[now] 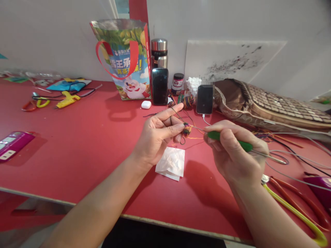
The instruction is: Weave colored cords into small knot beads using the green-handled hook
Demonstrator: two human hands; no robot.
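Note:
My left hand [157,136] pinches a small multicoloured crochet piece [186,130] between thumb and fingers. Dark yarn runs over its raised index finger, and a loop hangs below the piece. In my right hand [232,155] is a crochet hook [216,135] with a green handle, gripped like a pen. Its thin metal shaft points left and reaches the crochet piece; the very tip is hidden there. A ball of multicoloured yarn [189,102] lies behind the hands. Below them, a folded white tissue [170,163] rests on the red table [98,148].
At the back stand a colourful bag [131,65], a thermos [159,51], a jar [177,83] and two phones, one dark phone [160,86] upright. Red-and-yellow-handled pliers [287,203] and cables lie right. A yellow glue gun [67,99] and purple power strip [17,144] lie left.

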